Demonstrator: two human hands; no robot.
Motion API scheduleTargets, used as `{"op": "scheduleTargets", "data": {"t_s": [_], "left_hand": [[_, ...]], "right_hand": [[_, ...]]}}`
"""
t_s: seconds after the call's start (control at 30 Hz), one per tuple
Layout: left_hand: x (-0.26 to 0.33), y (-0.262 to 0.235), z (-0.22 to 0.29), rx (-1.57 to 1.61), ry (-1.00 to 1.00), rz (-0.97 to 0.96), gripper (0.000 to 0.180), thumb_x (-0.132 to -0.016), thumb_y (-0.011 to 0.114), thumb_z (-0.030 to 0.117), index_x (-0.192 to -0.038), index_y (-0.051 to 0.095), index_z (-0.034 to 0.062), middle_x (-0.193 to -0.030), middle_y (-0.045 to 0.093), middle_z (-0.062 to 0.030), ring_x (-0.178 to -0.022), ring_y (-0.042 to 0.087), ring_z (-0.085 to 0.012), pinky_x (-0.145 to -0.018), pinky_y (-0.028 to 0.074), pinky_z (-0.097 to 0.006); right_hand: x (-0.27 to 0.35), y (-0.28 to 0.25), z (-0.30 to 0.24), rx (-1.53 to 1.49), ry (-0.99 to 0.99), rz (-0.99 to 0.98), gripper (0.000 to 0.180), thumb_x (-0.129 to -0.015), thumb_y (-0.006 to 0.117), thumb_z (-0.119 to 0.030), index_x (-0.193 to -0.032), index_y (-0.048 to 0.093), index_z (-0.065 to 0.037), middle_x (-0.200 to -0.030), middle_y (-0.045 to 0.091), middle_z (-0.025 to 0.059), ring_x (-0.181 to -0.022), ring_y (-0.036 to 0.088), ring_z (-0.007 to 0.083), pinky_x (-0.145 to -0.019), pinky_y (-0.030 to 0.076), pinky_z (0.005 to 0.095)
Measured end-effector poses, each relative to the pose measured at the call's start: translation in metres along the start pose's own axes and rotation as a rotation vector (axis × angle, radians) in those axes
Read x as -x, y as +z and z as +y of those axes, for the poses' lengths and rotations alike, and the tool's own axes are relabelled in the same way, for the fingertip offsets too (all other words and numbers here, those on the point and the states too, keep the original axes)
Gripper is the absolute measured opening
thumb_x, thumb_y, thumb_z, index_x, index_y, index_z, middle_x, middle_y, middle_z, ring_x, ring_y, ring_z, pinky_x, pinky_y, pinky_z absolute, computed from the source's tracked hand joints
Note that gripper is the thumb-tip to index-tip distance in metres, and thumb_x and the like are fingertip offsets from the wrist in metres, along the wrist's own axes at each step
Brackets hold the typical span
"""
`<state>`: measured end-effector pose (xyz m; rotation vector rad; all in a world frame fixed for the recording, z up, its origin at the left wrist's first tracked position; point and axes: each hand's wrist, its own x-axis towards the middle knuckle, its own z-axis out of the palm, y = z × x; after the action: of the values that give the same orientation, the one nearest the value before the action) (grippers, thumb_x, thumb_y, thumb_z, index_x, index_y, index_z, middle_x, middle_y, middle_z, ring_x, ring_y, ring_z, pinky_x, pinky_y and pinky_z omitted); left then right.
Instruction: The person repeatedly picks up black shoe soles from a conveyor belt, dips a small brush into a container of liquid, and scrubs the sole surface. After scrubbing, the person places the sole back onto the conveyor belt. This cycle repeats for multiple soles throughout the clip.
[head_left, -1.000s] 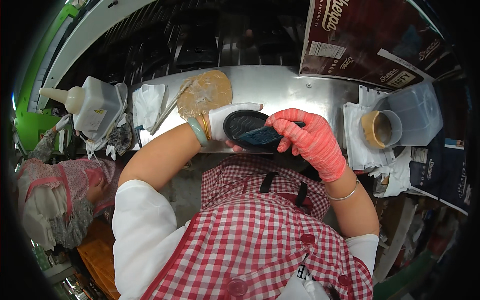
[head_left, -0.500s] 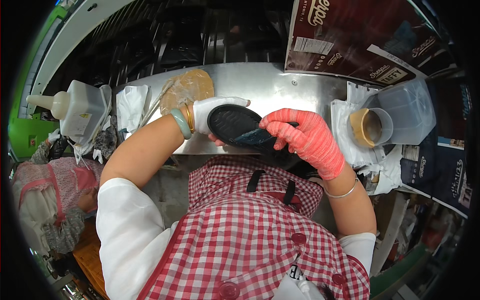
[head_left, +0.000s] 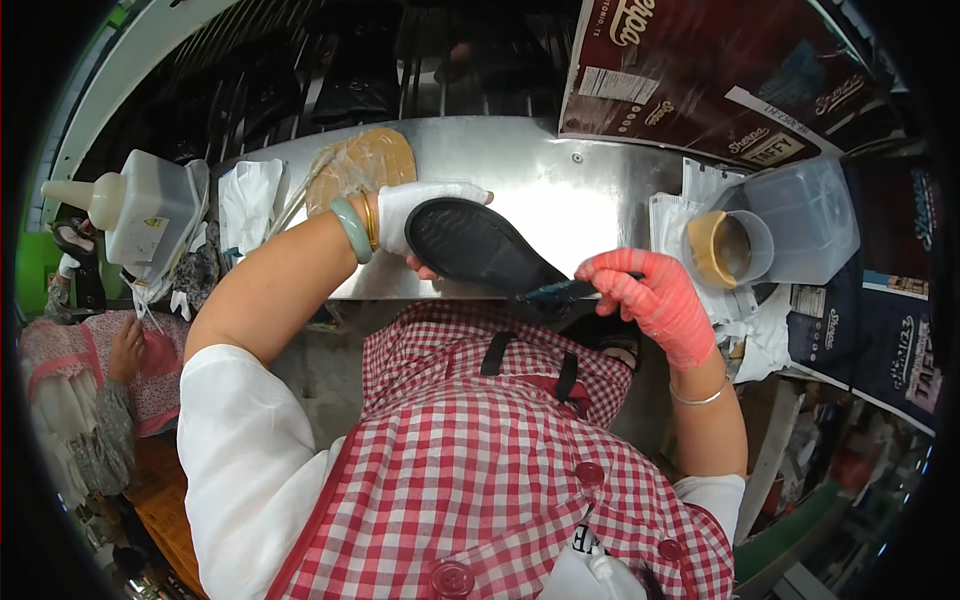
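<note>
From my remote seat, head view: black shoe sole (head_left: 470, 240) held up over the near edge of the metal table (head_left: 520, 155), broad end up and to the left, narrow end slanting down to the right.

Left hand (head_left: 425, 205), gloved white with bare fingertips, grasps the broad end, thumb lying along the far edge, other fingers curled beneath. Right hand (head_left: 652, 305), gloved in red, pinches the handle of a dark brush (head_left: 560, 291); its head is at the sole's narrow end. Contact, or only near: I cannot tell.

Handling, my judgement: sole light, rubbery, fairly stiff but able to flex along its length; unlikely to break. Any wet face would be slippery, so I favour the rim and underside at the broad end, keeping the upper face clear. Brush looks light; best held well back from the bristles.

To the right, a clear cup (head_left: 760, 250) beside a larger plastic tub (head_left: 825, 225). To the left, a spouted bottle (head_left: 155, 220).
</note>
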<state>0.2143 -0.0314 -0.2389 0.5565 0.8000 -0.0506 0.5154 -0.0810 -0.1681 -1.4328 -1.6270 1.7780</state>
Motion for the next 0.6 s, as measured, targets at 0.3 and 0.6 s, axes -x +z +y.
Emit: {"op": "scheduleTargets", "data": {"t_s": [0.3,0.6], "left_hand": [[-0.012,0.027,-0.012,0.065,0.099,-0.177,0.061,-0.09,0.036,0.053,-0.091,0.061,-0.0026,-0.054,0.057,-0.0169,-0.035,0.051,-0.0224,-0.027,0.035,-0.027],[0.017,0.051,-0.031,0.074,0.192,-0.032,0.065,-0.088,0.037,0.058,-0.085,0.061,-0.0025,-0.054,0.058,-0.0149,-0.036,0.051,-0.0205,-0.03,0.031,-0.026]], "right_hand": [[0.016,0.037,-0.014,-0.104,-0.68,-0.016,0.025,-0.078,0.07,-0.009,-0.1,0.065,0.001,-0.094,0.067,0.0089,-0.085,0.063,0.0186,-0.076,0.05,0.0283],[0.044,0.033,-0.014,0.543,-0.911,-0.017,0.027,-0.074,0.071,-0.017,-0.096,0.065,-0.004,-0.097,0.066,0.0116,-0.08,0.063,0.0266,-0.071,0.051,0.0332]]}}
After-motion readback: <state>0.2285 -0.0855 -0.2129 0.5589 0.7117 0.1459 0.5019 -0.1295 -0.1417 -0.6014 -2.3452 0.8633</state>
